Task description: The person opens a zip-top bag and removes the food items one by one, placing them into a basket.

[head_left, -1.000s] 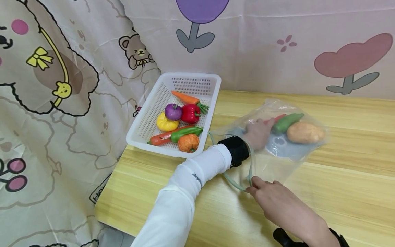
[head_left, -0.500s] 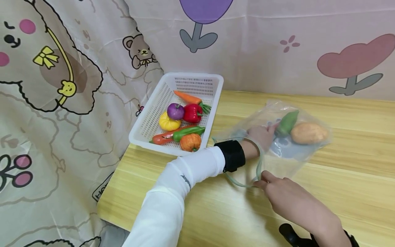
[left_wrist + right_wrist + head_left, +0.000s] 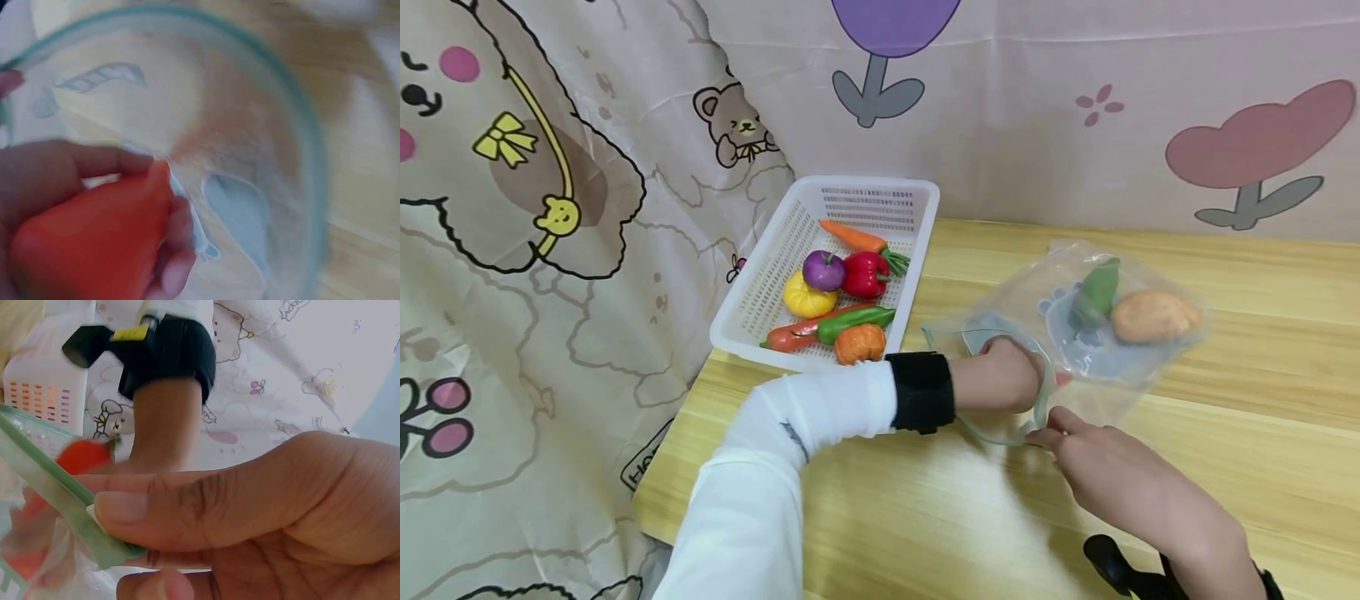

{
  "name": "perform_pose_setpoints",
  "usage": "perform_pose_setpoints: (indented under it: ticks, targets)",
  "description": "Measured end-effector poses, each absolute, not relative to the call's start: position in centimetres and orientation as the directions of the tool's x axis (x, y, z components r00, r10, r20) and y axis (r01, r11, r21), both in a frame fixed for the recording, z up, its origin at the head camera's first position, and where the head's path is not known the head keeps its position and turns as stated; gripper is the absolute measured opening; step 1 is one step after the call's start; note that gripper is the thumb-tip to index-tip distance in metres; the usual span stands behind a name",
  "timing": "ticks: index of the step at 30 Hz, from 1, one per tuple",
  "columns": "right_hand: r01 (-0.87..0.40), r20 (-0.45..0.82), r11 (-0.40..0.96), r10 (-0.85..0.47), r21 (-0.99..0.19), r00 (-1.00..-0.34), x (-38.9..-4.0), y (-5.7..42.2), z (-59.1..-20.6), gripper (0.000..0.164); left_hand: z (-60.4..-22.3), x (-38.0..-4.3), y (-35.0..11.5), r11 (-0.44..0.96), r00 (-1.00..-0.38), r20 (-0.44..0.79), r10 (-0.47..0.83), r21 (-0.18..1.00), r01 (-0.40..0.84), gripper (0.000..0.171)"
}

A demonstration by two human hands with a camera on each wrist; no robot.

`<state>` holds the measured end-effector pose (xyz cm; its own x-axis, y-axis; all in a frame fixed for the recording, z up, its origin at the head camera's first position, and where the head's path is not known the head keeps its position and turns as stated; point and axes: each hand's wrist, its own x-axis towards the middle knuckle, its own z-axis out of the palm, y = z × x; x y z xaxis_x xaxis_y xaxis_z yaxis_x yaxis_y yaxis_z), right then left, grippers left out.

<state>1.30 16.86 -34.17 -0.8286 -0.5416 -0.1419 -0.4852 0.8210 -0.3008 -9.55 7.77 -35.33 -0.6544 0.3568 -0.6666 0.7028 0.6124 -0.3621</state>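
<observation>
My left hand [image 3: 1009, 375] is at the mouth of a clear plastic bag [image 3: 1116, 396], gripping a red chili pepper [image 3: 100, 234]. The pepper tapers to a point; in the right wrist view it shows a green stem, and in the head view the hand hides most of it. My right hand [image 3: 1123, 471] pinches the bag's green rim [image 3: 59, 484] between thumb and fingers, at the near side of the opening. Deeper in the bag lie a green pepper-like vegetable [image 3: 1097, 290] and a tan potato [image 3: 1153, 317], side by side.
Left of the bag stands a white basket [image 3: 928, 208] with a carrot [image 3: 853, 237], a red bell pepper [image 3: 865, 275], a purple round vegetable [image 3: 823, 271], small pumpkins [image 3: 808, 296] and long peppers [image 3: 857, 321]. Printed cloth [image 3: 1000, 108] hangs behind the wooden table [image 3: 910, 517].
My left hand has drawn back toward the bag's mouth with the red chili pepper. The green vegetable has tipped more upright. My right hand has shifted slightly rightward, still holding the rim.
</observation>
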Motion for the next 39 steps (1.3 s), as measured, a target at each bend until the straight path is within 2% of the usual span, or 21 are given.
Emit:
perform_pose_setpoints:
  ticks: [4,8,11,14,16,21,24,29,33,39]
  targets:
    - [-0.456,-0.156,0.833,-0.519,-0.313,-0.84,1.1,17.3,-34.0,0.035,-34.0,-9.8,4.5,0.585,-0.584,-0.649,0.488,-0.253,0.77,0.04]
    - [-0.444,-0.156,0.841,-0.505,-0.307,-0.849,1.1,17.6,-33.9,0.035,-32.5,-10.3,0.9,0.602,-0.572,-0.542,0.616,-0.144,0.785,0.033]
    - [-0.441,-0.156,0.845,-0.5,-0.302,-0.852,1.1,17.7,-33.8,0.034,-31.4,-10.8,-1.9,0.615,-0.589,-0.479,0.651,-0.122,0.779,0.034]
    - [-0.437,-0.153,0.847,-0.496,-0.302,-0.855,1.1,17.8,-33.8,0.035,-30.9,-11.3,-4.8,0.661,-0.636,-0.416,0.65,-0.103,0.743,0.038]
    - [-0.434,-0.153,0.848,-0.493,-0.306,-0.856,1.1,17.8,-33.8,0.035,-30.8,-11.5,-6.6,0.692,-0.665,-0.363,0.653,-0.072,0.718,0.033]
    - [-0.426,-0.158,0.847,-0.49,-0.317,-0.857,1.1,17.8,-33.7,0.035,-30.4,-11.5,-9.6,0.701,-0.69,-0.276,0.669,-0.074,0.709,0.037]
    - [-0.423,-0.164,0.849,-0.488,-0.316,-0.857,1.0,17.8,-33.7,0.036,-30.3,-11.8,-10.7,0.728,-0.727,-0.305,0.615,-0.134,0.672,0.039]
    - [-0.43,-0.162,0.85,-0.491,-0.306,-0.856,1.0,17.9,-33.7,0.036,-30.9,-12.8,-12.2,0.828,-0.796,-0.443,0.413,-0.181,0.53,0.052]
    - [-0.438,-0.157,0.848,-0.496,-0.299,-0.854,0.9,18.0,-33.8,0.035,-31.7,-13.6,-13.0,0.882,-0.81,-0.504,0.3,-0.177,0.437,0.049]
    - [-0.441,-0.159,0.848,-0.499,-0.296,-0.852,0.8,18.1,-33.9,0.036,-32.5,-15.0,-13.5,0.906,-0.809,-0.544,0.223,-0.19,0.378,0.052]
